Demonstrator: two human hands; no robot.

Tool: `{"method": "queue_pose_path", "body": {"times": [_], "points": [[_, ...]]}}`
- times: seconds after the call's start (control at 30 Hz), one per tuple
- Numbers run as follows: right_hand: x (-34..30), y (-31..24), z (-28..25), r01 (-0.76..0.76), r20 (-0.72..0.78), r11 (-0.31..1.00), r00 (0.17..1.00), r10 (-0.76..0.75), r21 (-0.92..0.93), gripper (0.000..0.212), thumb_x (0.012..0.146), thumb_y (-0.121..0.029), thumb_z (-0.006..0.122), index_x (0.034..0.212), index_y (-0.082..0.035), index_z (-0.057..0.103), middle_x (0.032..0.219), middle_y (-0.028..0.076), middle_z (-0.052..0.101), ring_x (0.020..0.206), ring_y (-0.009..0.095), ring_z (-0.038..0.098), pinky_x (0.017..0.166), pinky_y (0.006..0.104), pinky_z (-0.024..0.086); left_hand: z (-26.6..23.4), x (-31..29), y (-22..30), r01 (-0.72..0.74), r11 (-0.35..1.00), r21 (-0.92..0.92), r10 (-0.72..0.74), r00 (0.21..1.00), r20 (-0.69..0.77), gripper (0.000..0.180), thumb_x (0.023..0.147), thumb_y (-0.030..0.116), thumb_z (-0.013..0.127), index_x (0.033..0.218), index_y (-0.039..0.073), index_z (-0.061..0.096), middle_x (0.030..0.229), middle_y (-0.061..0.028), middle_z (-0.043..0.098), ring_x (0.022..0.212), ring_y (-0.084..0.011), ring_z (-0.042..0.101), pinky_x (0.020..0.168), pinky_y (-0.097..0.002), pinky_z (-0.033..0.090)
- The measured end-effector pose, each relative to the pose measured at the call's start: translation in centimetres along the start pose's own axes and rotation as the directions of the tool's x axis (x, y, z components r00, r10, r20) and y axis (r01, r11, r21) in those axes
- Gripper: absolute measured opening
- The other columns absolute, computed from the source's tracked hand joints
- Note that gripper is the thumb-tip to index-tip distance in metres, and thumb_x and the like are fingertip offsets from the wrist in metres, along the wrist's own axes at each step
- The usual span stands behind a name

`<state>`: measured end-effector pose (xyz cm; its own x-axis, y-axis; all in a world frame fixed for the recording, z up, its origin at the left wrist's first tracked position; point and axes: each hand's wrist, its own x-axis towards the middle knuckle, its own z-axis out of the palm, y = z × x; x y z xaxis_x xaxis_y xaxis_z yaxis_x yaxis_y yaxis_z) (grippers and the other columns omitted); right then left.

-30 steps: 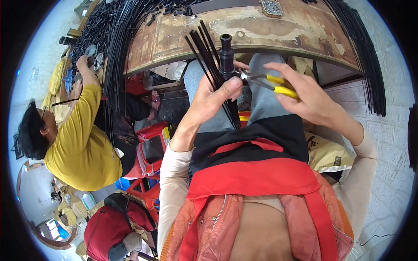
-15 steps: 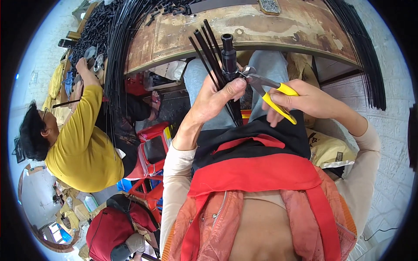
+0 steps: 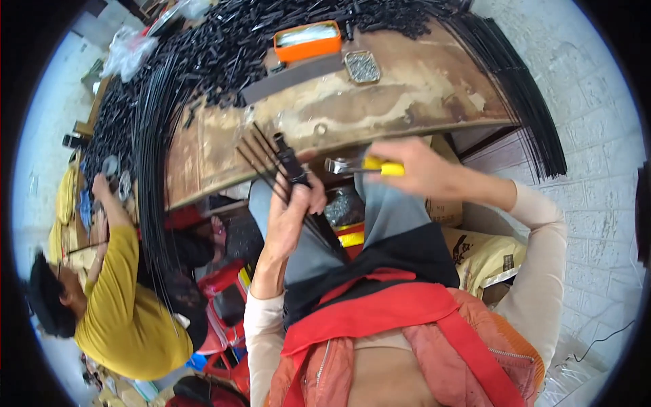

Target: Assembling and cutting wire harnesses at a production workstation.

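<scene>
My left hand [image 3: 283, 220] is wrapped round several thin black rods [image 3: 254, 157] and a thicker black tubular fitting [image 3: 290, 161], held upright and leaning left above my lap. Their lower ends run down toward my black apron [image 3: 380, 252]. In my right hand [image 3: 417, 168], which is smeared by motion, is a pair of yellow-handled pliers [image 3: 347, 166]. The pliers' metal jaws point left, a short way to the right of the fitting and apart from it.
A worn wooden bench [image 3: 380, 102] stands in front, bearing heaped black parts [image 3: 224, 51], an orange box [image 3: 308, 47] and a tin of small metal pieces [image 3: 362, 68]. Long black rods [image 3: 522, 88] hang over its right end, more at left. A person in yellow [image 3: 129, 319] works at left.
My right hand has pulled the pliers away from the fitting and turned their jaws leftward. The view has shifted, showing more of the bench. My left hand keeps hold of the rods and fitting.
</scene>
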<state>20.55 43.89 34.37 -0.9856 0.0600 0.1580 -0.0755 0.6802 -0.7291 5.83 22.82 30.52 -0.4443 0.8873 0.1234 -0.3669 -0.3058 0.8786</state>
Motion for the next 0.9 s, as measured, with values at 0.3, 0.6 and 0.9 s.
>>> {"method": "queue_pose_path", "body": {"times": [0.3, 0.6, 0.9], "points": [[11.0, 13.4, -6.9, -0.097, -0.166, 0.654, 0.985, -0.043, -0.750, 0.022, 0.076, -0.007, 0.061, 0.098, -0.007, 0.062, 0.092, 0.013, 0.065, 0.092, 0.032, 0.064, 0.075, 0.0446, 0.052, -1.0, 4.2, -1.3, 0.173, 0.983, 0.058, -0.164, 0.977, -0.138, 0.041, 0.103, 0.035, 0.045, 0.112, -0.004, 0.053, 0.073, -0.0011, 0.044, 0.066, -0.0112, 0.042, 0.062, -0.0263, 0.038], [13.0, 14.4, -8.2, -0.171, -0.248, 0.791, 0.968, 0.025, -0.588, 0.016, 0.079, -0.012, 0.064, 0.093, -0.004, 0.065, 0.083, 0.011, 0.067, 0.079, 0.029, 0.065, 0.070, 0.0405, 0.050, -0.3, 2.9, -0.8, 0.133, 0.990, 0.053, -0.123, 0.980, -0.159, 0.038, 0.103, 0.034, 0.047, 0.109, -0.003, 0.053, 0.072, 0.0001, 0.044, 0.066, -0.0103, 0.041, 0.061, -0.0255, 0.037], [11.5, 11.0, -9.0, -0.306, -0.044, 0.643, 0.883, 0.467, 0.702, 0.019, 0.090, -0.018, 0.064, 0.100, -0.003, 0.063, 0.081, 0.004, 0.064, 0.072, 0.012, 0.063, 0.065, 0.0250, 0.052, 2.1, -1.5, 0.8, 0.037, 0.994, 0.102, -0.026, 0.994, -0.105, 0.035, 0.102, 0.032, 0.048, 0.108, -0.002, 0.053, 0.074, -0.0001, 0.045, 0.067, -0.0100, 0.042, 0.062, -0.0247, 0.036]]}}
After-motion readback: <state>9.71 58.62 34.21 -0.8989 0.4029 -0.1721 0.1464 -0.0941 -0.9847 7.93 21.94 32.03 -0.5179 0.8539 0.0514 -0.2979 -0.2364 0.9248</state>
